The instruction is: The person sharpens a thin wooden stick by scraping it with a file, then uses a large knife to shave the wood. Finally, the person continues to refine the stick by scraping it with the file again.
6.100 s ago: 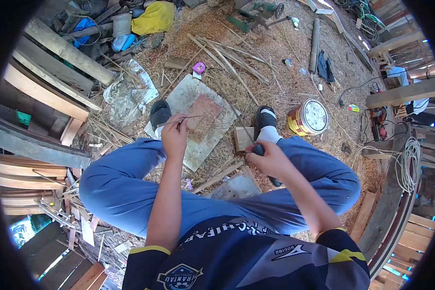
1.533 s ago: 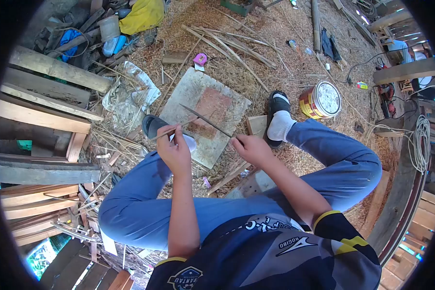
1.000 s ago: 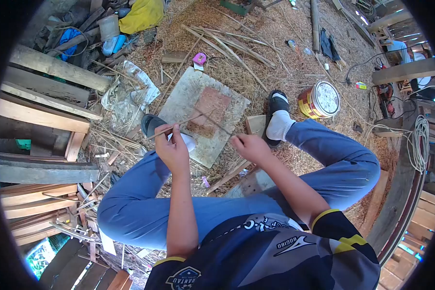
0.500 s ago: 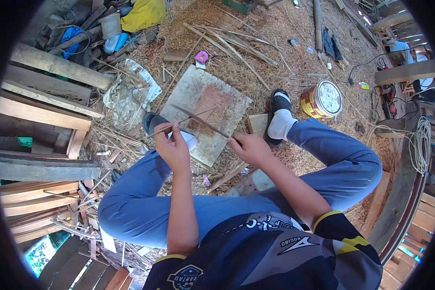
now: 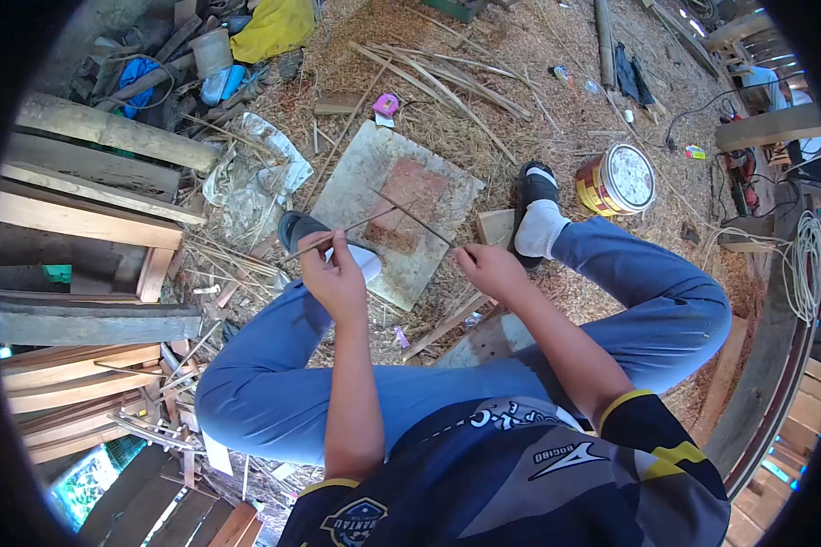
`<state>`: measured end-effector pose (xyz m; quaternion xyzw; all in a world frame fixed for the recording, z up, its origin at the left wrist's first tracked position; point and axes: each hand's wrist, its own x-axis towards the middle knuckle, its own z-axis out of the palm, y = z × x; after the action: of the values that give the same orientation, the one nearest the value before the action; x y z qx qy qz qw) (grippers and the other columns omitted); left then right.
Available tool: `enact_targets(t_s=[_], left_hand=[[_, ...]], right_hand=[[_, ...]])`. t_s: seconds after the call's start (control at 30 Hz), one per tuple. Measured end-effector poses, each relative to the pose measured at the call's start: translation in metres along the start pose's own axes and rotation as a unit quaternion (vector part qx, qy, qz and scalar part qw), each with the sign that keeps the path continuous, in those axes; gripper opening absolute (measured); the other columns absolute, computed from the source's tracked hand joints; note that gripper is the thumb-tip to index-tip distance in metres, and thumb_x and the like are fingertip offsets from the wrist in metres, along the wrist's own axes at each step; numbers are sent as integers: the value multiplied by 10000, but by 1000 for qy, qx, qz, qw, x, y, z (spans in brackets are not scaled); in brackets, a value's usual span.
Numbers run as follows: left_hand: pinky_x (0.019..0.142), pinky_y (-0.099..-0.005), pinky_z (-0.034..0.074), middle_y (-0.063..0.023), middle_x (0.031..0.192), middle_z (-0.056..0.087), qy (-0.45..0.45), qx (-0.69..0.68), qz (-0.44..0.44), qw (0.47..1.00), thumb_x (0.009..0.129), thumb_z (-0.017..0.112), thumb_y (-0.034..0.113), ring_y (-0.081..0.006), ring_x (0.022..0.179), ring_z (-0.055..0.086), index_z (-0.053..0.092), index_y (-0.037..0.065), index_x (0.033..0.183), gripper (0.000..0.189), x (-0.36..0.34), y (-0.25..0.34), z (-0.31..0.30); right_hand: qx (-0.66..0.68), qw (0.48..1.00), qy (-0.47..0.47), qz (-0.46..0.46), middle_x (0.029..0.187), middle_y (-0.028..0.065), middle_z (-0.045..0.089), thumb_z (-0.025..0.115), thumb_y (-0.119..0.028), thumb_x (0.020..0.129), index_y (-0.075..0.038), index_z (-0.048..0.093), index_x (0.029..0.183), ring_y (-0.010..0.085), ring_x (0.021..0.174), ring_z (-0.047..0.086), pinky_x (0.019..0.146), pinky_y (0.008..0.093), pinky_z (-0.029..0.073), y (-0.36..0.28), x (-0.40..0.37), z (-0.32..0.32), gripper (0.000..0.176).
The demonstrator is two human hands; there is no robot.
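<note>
A thin stick (image 5: 367, 221) is pinched in the fingers of my left hand (image 5: 336, 281), its short end jutting out to the left. My right hand (image 5: 490, 271) is closed around the end of a long, narrow dark blade (image 5: 417, 219), whose handle is hidden in the fist. Blade and stick cross in this view, near the stick's far end. Beneath them on the ground lies a flat grey slab (image 5: 348, 179) with a reddish square patch (image 5: 420, 187).
A pink tape measure (image 5: 386, 105) lies at the slab's far corner. To the right stands a lidded paint bucket (image 5: 617, 180). Loose wood strips (image 5: 447, 84) cover the shavings ahead, and crumpled plastic (image 5: 251, 173) lies left. Stacked timber (image 5: 91, 219) borders the left side.
My right hand has shifted slightly right and up, and the blade has drawn back and turned, showing thinner. The left hand keeps the stick nearly in place. The whole view has shifted slightly.
</note>
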<state>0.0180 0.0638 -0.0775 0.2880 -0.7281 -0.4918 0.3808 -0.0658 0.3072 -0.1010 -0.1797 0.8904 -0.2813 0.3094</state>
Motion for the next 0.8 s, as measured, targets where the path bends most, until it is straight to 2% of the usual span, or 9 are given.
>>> enact_targets(t_s=[0.07,0.17,0.27,0.4,0.5,0.6,0.8], left_hand=[[801,-305,541,-112,960,651,-10,19,2,1000,991,672,-38,-175,876,667,587,-34,1053,106,0,0,1],[793,-295,549,-112,960,648,-14,15,-40,999,993,673,-33,-172,888,663,588,-35,1055,105,-1,20,2],[771,-284,562,-115,966,654,-8,5,4,1000,997,674,-23,-173,891,669,588,-39,1058,107,0,-2,-1],[786,-287,563,-115,955,658,-6,4,-14,1000,999,679,-14,-176,887,674,588,-40,1058,112,-5,6,6],[810,-292,553,-111,952,654,-3,0,-28,1000,998,680,-11,-172,896,668,588,-36,1052,110,-1,5,2],[811,-293,544,-103,946,651,4,-19,-18,1000,995,685,-7,-167,888,656,592,-29,1043,107,1,-6,-2],[794,-293,533,-97,934,644,13,8,-32,999,990,694,3,-165,851,639,599,-21,1036,109,2,0,-1]], right_hand=[[-13,1000,-15,1,920,255,733,535,-475,1038,-42,742,968,461,888,708,804,570,550,-4,-3,-7,484],[-31,999,4,-38,928,247,739,523,-485,1041,-46,748,958,458,892,711,809,570,553,-9,-6,-4,500],[-41,998,29,44,929,238,741,509,-491,1043,-53,743,966,456,900,709,816,567,553,28,8,14,502],[-49,999,-14,3,958,241,744,499,-487,1043,-61,760,1017,444,934,715,850,553,556,-4,-8,-15,500],[-43,999,-21,-5,996,242,748,497,-479,1044,-72,772,1068,440,950,718,865,552,557,-7,-3,-5,492],[-55,996,2,77,999,249,748,492,-484,1043,-68,773,1085,443,961,718,877,551,557,22,7,2,504],[-46,996,-2,72,1041,256,747,476,-498,1041,-52,761,1106,449,989,715,910,548,555,23,4,4,534]])
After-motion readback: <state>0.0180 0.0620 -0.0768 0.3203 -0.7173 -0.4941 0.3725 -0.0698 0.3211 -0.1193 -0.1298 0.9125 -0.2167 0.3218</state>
